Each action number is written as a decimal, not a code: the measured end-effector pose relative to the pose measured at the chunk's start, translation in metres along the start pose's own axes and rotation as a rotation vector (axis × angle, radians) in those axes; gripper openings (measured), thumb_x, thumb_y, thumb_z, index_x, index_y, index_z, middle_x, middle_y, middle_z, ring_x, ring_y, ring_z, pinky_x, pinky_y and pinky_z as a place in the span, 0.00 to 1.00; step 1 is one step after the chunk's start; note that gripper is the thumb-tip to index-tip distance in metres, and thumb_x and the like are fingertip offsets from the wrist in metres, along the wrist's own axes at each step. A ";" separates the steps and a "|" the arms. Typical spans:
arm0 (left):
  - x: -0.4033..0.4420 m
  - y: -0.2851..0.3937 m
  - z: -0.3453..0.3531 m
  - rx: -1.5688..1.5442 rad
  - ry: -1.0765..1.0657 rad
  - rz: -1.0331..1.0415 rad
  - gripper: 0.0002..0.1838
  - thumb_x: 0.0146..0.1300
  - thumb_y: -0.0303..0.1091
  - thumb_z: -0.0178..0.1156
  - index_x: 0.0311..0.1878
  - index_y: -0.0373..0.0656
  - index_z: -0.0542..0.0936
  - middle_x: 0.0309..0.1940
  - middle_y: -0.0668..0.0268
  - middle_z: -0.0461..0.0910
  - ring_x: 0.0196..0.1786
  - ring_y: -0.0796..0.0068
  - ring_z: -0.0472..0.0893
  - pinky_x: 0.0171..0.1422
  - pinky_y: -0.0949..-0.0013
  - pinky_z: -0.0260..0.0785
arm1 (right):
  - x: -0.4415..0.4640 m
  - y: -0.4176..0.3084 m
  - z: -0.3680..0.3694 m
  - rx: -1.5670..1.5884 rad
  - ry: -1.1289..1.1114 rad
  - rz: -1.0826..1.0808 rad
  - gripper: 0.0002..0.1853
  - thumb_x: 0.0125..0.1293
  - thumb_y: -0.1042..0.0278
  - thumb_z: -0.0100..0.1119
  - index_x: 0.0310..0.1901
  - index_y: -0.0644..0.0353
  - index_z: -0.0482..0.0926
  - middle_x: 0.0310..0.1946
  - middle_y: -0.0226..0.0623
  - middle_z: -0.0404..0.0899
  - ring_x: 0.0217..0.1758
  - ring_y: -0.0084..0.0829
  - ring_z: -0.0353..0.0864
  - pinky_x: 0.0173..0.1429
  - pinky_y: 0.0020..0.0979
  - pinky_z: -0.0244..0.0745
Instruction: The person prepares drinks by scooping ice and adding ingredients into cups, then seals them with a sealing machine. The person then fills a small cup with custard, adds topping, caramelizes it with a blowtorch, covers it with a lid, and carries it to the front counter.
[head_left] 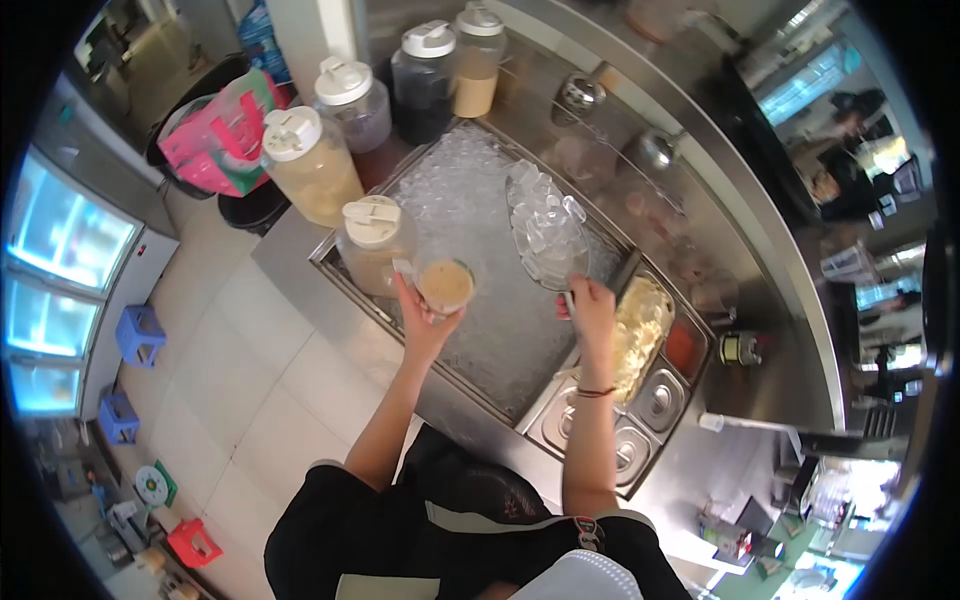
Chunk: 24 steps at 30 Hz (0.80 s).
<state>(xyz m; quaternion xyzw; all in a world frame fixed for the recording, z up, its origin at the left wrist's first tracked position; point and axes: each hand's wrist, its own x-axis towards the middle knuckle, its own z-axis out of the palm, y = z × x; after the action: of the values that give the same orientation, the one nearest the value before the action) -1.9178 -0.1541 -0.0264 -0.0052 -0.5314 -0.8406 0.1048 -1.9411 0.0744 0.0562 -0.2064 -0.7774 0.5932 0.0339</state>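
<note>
Ice-scooping step apparently in hand. Left hand: grip wrapped around clear cup of tan drink, cup held over ice bin, just beside white-lidded pitcher. Right hand: grip clamped on handle of scoop, heaped with ice cubes (whether scoop rests on ice or hangs clear, cannot tell). Cup and scoop apart. Next move likely calls for level scoop, upright cup, controlled tilt so cubes don't splash drink.

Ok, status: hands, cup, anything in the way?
Left hand holding cup. Right hand gripping scoop of ice. Jug beside cup; nothing visible between cup and scoop.
</note>
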 end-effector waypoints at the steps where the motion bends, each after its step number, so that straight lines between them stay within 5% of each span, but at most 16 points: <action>1: 0.006 -0.011 0.001 -0.025 -0.013 0.017 0.63 0.44 0.19 0.66 0.67 0.47 0.24 0.59 0.54 0.59 0.62 0.63 0.64 0.63 0.62 0.60 | -0.002 -0.010 -0.023 -0.052 -0.037 0.010 0.15 0.62 0.62 0.50 0.26 0.66 0.75 0.16 0.36 0.75 0.14 0.22 0.71 0.18 0.22 0.68; 10: 0.018 -0.041 0.040 0.284 -0.237 -0.016 0.60 0.46 0.22 0.66 0.68 0.42 0.26 0.56 0.53 0.61 0.60 0.63 0.65 0.64 0.63 0.59 | -0.025 -0.080 -0.123 -0.684 -0.340 0.091 0.19 0.57 0.61 0.47 0.17 0.68 0.76 0.11 0.37 0.74 0.12 0.24 0.73 0.18 0.24 0.68; 24: 0.026 -0.071 0.064 0.086 -0.220 0.038 0.62 0.46 0.25 0.67 0.68 0.46 0.25 0.56 0.54 0.61 0.59 0.62 0.65 0.63 0.62 0.58 | -0.052 -0.104 -0.148 -0.614 -0.305 0.148 0.21 0.61 0.56 0.49 0.21 0.67 0.77 0.12 0.34 0.74 0.11 0.22 0.70 0.17 0.23 0.66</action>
<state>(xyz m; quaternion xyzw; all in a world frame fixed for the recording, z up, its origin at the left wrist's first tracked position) -1.9628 -0.0719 -0.0589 -0.1030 -0.5749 -0.8094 0.0619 -1.8787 0.1677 0.2068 -0.1719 -0.8986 0.3565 -0.1892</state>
